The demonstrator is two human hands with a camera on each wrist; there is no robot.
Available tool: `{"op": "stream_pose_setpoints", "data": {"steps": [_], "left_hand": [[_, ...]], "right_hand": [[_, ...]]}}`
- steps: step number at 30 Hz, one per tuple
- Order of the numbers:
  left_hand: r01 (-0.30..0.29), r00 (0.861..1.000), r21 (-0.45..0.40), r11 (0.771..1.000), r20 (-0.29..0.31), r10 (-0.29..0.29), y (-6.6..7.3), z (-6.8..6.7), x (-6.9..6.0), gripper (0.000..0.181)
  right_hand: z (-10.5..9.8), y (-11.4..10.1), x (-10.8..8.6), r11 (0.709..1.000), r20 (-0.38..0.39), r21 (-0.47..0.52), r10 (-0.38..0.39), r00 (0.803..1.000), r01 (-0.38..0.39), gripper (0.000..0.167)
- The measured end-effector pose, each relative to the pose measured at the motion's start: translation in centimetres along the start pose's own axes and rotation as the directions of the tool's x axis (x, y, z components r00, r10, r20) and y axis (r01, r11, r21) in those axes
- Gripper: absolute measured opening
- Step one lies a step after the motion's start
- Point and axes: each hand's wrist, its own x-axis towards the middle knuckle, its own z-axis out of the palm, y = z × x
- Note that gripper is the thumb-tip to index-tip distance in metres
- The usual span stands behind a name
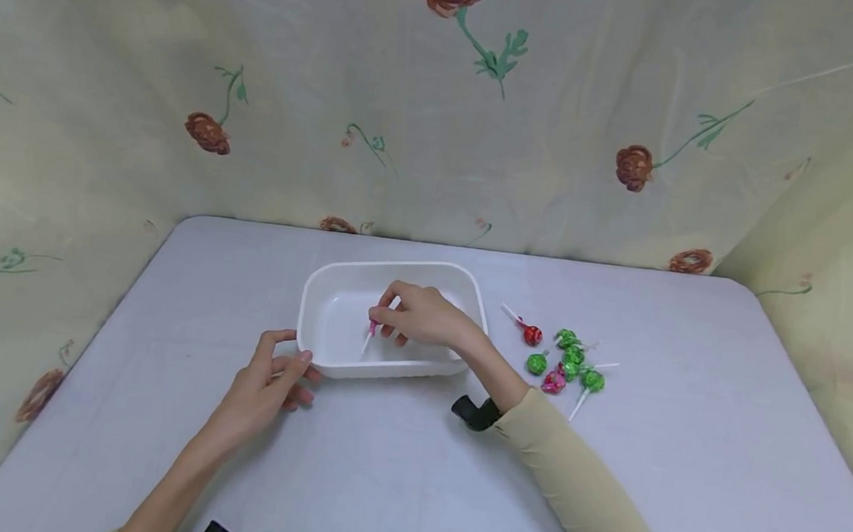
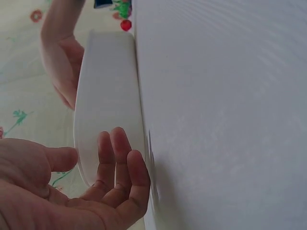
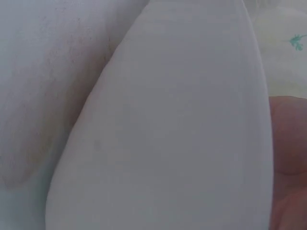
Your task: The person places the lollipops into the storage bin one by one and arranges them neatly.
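A white rectangular tray (image 1: pixel 381 371) rests on the table. Over its inside, my right hand (image 1: pixel 426 316) pinches a lollipop (image 1: pixel 372 328) with a pink wrapper, its white stick slanting down towards the tray floor. My left hand (image 1: pixel 262 387) is at the tray's near left corner, thumb against the rim and the other fingers loosely bent beside the wall. The left wrist view shows that hand (image 2: pixel 96 187) next to the tray's side (image 2: pixel 108 91). In the right wrist view the tray wall (image 3: pixel 168 120) hides most of my right hand (image 3: pixel 289 158), including its fingertips.
Right of the tray lie several wrapped lollipops: green ones (image 1: pixel 593 381), a red one (image 1: pixel 532 335) and a pink one (image 1: pixel 554 381). A white cloth covers the table (image 1: pixel 394 481). Behind it hangs a flower-patterned curtain (image 1: pixel 290 180).
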Motion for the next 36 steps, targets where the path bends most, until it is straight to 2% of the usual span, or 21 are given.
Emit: {"op": "stream_pose_setpoints", "data": {"steps": [8, 17, 22, 36], "left_hand": [[0.003, 1.000, 0.001, 1.000, 0.003, -0.003, -0.1, 0.1, 0.0, 0.058], [0.008, 1.000, -0.021, 1.000, 0.002, -0.008, 0.0, 0.0, 0.0, 0.056], [0.011, 1.000, -0.028, 1.000, 0.002, -0.011, -0.1, 0.1, 0.1, 0.055], [0.008, 1.000, -0.021, 1.000, 0.011, -0.008, -0.3, 0.0, 0.1, 0.056]], "right_hand": [[1.3, -0.4, 1.2, 1.000, 0.004, -0.019, 0.014, 1.000, -0.014, 0.025], [3.1, -1.2, 2.2, 0.994, -0.014, -0.110, 0.005, 1.000, -0.006, 0.022], [3.8, -1.5, 2.6, 0.992, -0.012, -0.127, -0.004, 1.000, 0.002, 0.021], [5.0, -2.4, 4.0, 0.997, 0.044, -0.076, -0.011, 0.999, 0.014, 0.023]]}}
